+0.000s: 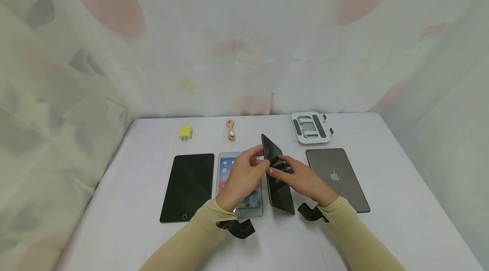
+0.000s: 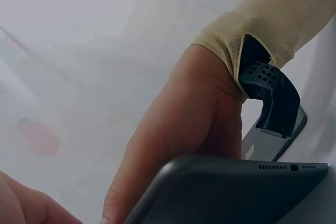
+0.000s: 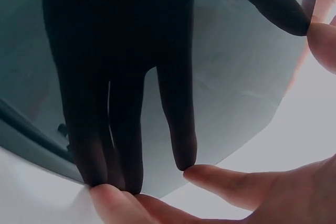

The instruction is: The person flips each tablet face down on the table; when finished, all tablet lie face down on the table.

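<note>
The left hand (image 1: 244,175) appears to pinch the upper edge of a dark tablet (image 1: 281,196), thumb in front and fingers behind; the right hand (image 1: 305,181) has its fingers extended and spread, tips set against the glossy face, with nothing wrapped in the palm. Between them the tablet stands steeply tilted on its long side, between a white-framed tablet (image 1: 254,201) with a lit screen and a grey-backed tablet (image 1: 338,186) lying face down; whether its lower edge touches the bench (image 1: 114,228) I cannot tell. The step in hand looks like turning or inspecting this tablet, and the next move probably calls for a firm hold on the raised edge while the leaning side is controlled, so that it neither slips nor knocks its neighbours. The left wrist view adds the short edge with its speaker holes (image 2: 273,167) and port (image 2: 294,168), which are lost from above, but catches only a scrap of the left hand. The right wrist view alone shows the fingertips clearly meeting their dark reflections in the glass. Only the head view gives the wider layout: a black tablet (image 1: 189,186) at far left, and, along the back, a yellow charger (image 1: 185,132), a coiled cable (image 1: 230,130) and a silver stand (image 1: 318,126).
</note>
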A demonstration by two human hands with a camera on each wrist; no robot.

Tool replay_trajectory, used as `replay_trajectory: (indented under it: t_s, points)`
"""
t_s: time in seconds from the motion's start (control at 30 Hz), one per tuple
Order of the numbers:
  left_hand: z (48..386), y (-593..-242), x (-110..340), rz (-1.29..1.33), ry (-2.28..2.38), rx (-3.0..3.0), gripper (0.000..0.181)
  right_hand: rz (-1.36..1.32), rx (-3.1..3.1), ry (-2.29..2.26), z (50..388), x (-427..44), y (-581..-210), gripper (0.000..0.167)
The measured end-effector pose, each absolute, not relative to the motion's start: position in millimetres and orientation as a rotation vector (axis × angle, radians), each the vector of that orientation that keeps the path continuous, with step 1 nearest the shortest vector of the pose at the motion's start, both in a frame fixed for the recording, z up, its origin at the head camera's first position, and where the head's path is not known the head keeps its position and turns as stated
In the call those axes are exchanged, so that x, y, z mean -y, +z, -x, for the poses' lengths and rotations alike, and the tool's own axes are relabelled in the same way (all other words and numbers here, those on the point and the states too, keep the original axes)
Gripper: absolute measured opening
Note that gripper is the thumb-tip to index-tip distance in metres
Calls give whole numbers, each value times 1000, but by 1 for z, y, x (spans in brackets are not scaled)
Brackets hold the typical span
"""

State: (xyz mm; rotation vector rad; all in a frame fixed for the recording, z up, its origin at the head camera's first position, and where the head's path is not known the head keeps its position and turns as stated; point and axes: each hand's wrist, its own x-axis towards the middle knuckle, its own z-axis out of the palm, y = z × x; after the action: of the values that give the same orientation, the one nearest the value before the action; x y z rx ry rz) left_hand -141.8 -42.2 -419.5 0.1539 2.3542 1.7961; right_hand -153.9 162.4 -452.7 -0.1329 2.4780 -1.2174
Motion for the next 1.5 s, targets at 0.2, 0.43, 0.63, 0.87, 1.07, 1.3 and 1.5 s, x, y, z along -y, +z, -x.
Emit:
replay_trajectory:
  t_s: [0.2, 0.43, 0.63, 0.87, 1.07, 1.3, 1.5]
  points:
    - [141, -419, 41, -155, 1793, -2379, 60, 144, -2430, -1265, 154, -164, -454, 90]
    - [141, -418, 40, -153, 1828, -2374, 59, 172, -2385, -1322, 154, -164, -454, 87]
    - [141, -417, 40, -144, 1834, -2379, 58, 189, -2349, -1375, 155, -163, -455, 84]
    - [140, -415, 41, -153, 1851, -2367, 57, 230, -2224, -1507, 155, -162, -456, 80]
    - [138, -415, 41, -171, 1865, -2357, 55, 242, -2186, -1543, 154, -162, -456, 78]
    - [136, -414, 43, -208, 1868, -2375, 54, 248, -2148, -1583, 153, -161, -457, 74]
    - [135, -412, 43, -226, 1869, -2385, 55, 289, -2113, -1607, 154, -162, -459, 73]
